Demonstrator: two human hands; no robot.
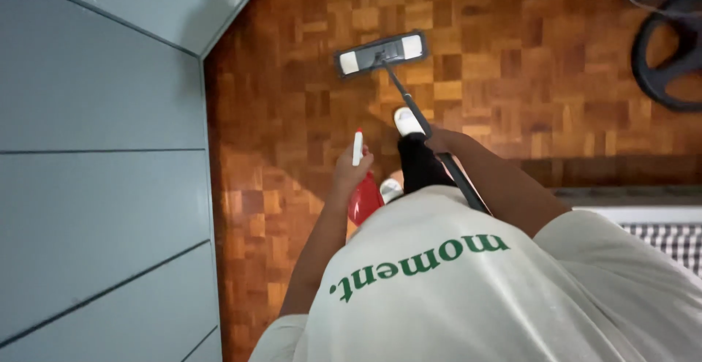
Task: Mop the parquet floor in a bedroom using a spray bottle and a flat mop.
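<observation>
Glossy parquet [512, 62] runs beside flat grey panels [95, 186]. Our right hand [437, 142] wraps the mop [380, 53] pole; its flat pad lies ahead of our feet. Our left hand [349, 172] clasps a red plastic sprayer [363, 197]. We should keep the pad flat, strokes overlapping.

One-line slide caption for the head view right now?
Left hand grips a red spray bottle; right hand holds a flat mop on parquet floor.
</observation>
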